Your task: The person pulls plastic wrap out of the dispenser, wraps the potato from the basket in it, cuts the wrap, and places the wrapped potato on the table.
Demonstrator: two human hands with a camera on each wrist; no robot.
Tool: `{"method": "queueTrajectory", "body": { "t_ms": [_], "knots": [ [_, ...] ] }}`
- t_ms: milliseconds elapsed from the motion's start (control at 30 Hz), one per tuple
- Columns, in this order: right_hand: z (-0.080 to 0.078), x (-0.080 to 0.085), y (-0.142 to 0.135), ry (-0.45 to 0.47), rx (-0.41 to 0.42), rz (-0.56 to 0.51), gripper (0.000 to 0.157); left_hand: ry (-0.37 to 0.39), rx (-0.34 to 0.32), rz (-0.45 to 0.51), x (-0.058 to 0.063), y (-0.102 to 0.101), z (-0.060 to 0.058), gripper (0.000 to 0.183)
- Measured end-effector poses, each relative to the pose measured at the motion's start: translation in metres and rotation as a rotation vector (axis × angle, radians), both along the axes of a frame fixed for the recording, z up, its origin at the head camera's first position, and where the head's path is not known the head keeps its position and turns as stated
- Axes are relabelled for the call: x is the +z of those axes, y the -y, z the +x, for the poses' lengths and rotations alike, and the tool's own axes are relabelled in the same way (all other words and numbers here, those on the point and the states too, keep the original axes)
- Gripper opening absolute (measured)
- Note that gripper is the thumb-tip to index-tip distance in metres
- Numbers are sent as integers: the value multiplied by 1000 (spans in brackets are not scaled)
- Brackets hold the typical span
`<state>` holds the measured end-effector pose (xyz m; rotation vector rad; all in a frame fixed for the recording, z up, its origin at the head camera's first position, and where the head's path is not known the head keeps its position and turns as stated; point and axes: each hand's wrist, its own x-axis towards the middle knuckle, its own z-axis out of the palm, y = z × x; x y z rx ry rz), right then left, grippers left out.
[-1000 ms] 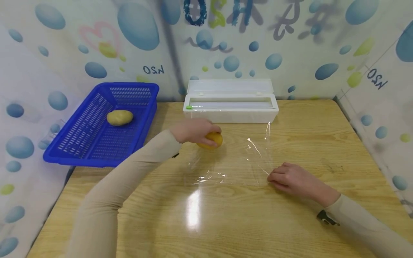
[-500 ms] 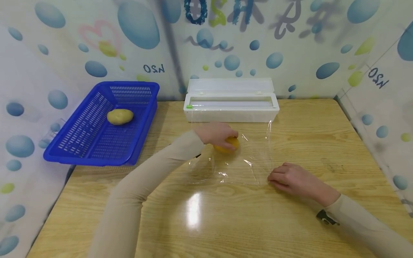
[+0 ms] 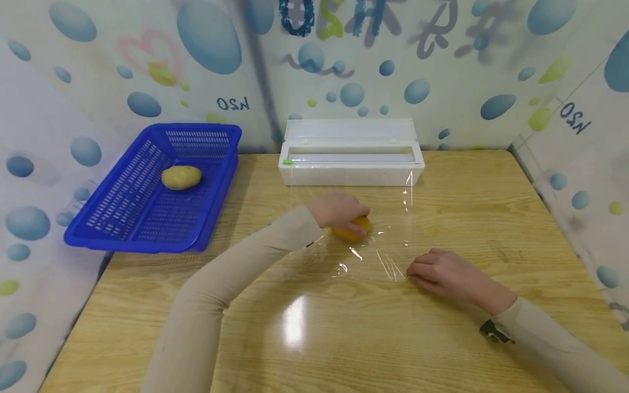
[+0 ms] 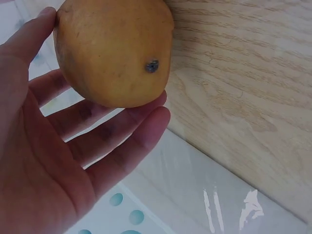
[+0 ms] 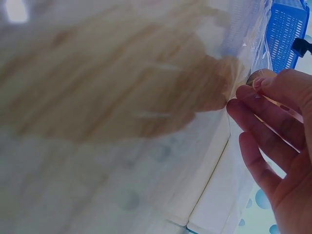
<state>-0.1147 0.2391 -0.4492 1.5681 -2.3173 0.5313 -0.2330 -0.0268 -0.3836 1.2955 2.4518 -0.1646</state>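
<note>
My left hand (image 3: 336,210) grips a round orange-yellow fruit (image 3: 346,234) low over a sheet of cling film (image 3: 390,248). In the left wrist view the fruit (image 4: 114,48) shows smooth skin with a dark scar at one end, thumb on one side and fingers under the other. The film runs out from a white dispenser (image 3: 351,176) at the back, its lid raised. At the film's near right corner, my right hand (image 3: 449,275) pinches the edge between thumb and fingertips; the right wrist view shows the other fingers (image 5: 258,168) loosely bent.
A blue plastic basket (image 3: 216,202) stands at the left of the wooden table (image 3: 344,338), with a potato (image 3: 181,178) inside. Patterned wall covering (image 3: 354,71) encloses the back and sides. A green slider (image 3: 288,162) sits at the dispenser's left end.
My left hand has carried the fruit rightward and slightly nearer over the film, mostly in the first half second. The right hand keeps its place at the film's corner.
</note>
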Motion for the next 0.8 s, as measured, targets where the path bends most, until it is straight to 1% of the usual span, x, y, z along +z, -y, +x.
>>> {"method": "queueTrajectory", "body": {
  "t_ms": [167, 400, 633, 800],
  "knots": [
    [1, 2, 0, 1, -2, -4, 44, -9, 24, -6, 0, 2, 2, 38],
    [0, 1, 1, -6, 0, -21, 44, 0, -12, 16, 1, 3, 5, 35],
    [-1, 0, 2, -15, 4, -29, 43, 3, 9, -1, 0, 2, 6, 37],
    [-1, 0, 2, -16, -4, -32, 44, 25, -13, 8, 2, 1, 7, 36]
  ]
}}
